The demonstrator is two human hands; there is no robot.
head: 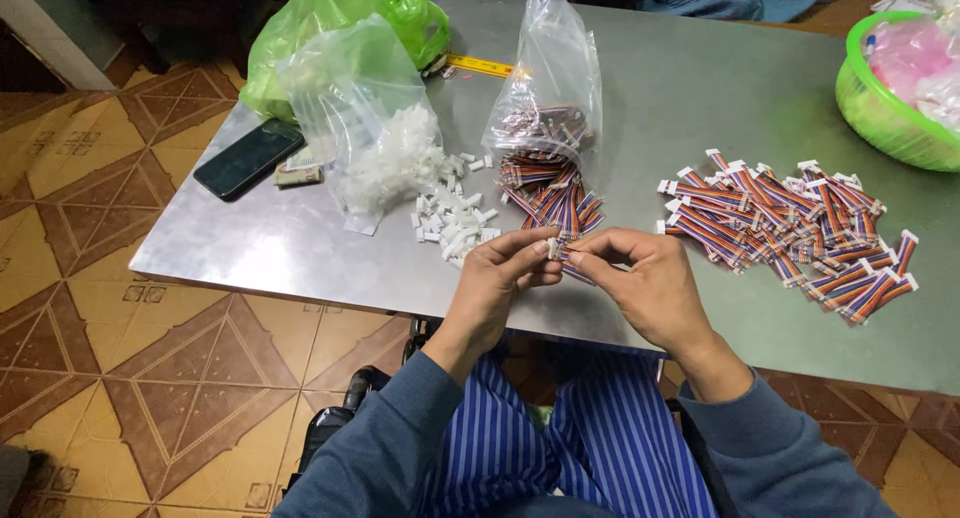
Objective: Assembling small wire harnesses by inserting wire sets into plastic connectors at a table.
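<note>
My left hand [500,276] pinches a small white plastic connector [553,246] at its fingertips. My right hand [640,278] holds a short multicoloured ribbon cable [573,268] whose end meets that connector. Both hands hover over the near edge of the grey metal table [650,98]. Just beyond them lies a loose heap of white connectors [455,223] and a pile of bare ribbon cables [550,193] spilling from a clear bag [550,78]. To the right lies a spread of cables with white connectors fitted [790,228].
A clear bag of white connectors [375,143] and a green plastic bag [340,18] sit at the back left, with a black phone [248,158] beside them. A green basket [890,98] holding pink bags stands at the far right. A yellow ruler [478,66] lies behind the bags.
</note>
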